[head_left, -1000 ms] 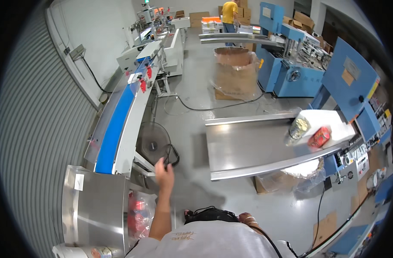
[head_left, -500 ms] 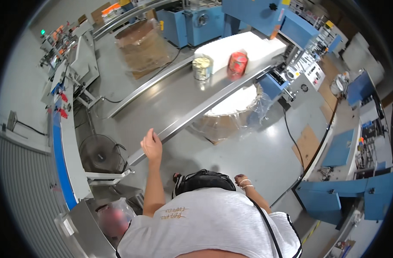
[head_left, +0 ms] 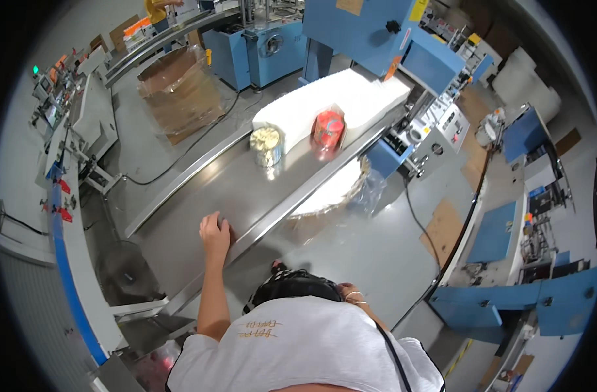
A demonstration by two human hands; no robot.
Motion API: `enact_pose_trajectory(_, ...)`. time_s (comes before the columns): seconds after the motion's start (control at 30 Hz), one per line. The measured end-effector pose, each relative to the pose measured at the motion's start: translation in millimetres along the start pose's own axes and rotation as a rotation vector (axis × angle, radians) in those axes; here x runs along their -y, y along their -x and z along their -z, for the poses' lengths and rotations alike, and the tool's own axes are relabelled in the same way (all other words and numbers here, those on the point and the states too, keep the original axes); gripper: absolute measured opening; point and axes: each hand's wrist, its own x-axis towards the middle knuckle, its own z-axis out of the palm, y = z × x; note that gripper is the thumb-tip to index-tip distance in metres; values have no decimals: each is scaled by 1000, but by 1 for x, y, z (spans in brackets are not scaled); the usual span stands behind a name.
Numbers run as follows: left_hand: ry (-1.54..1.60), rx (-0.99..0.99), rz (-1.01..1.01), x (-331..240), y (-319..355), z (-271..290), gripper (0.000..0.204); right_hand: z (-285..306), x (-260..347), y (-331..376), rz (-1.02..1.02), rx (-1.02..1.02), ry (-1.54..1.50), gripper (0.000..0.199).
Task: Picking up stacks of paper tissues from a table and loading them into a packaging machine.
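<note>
Where the left hand shows on my feed, its bare fingers are loosely curled and point toward the far side, with a narrow gap to the thumb. I have it over the near part of a steel tray, just beside the right rail; from this camera I cannot tell whether it touches the metal. I see the right hand at the near side, just beside some black fabric; its fingers are partly hidden, so I cannot tell whether they are wide or narrow.

On the far part of the tray I see a silvery can with crinkled pale yellow stuff at its top, and to its right a red container whose contents I cannot make out. Both are just beside a white sheet. Below the right rail, a plastic-lined box holds something white; beyond the left rail is a large cardboard box draped in clear plastic. At the near left, a clear bag holds blurred red things.

The tray's long axis runs from near left to far right. I see the can upright, its yellow top facing up; the red container's exact tilt I cannot tell
</note>
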Motion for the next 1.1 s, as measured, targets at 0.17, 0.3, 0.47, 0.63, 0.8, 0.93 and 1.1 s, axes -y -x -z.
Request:
enact_pose_trajectory(0.17,385,136,-24,-79,-20,-17,20,55,29,-117,211,97,-293,18)
enact_pose_trajectory(0.3,376,260,-239,-122,-19,-44,14,92,163,-76,373,-226,-272,17)
enact_pose_trajectory(0.47,425,336,-9,-122,-27,-50,11,119,301,-50,928,-520,-5,31)
enact_pose_trajectory(0.63,352,298,-3,-141,-38,-72,11,110,407,-33,1443,-766,462,33)
enact_pose_trajectory(0.8,353,223,7,-197,-59,-103,22,122,447,-54,1583,-777,611,31)
enact_pose_trajectory(0.93,370,91,-126,-240,-84,-136,42,149,447,-80,1581,-769,758,29)
enact_pose_trajectory(1.1,359,-80,-275,-274,-132,-189,52,167,447,-86,1575,-650,789,34)
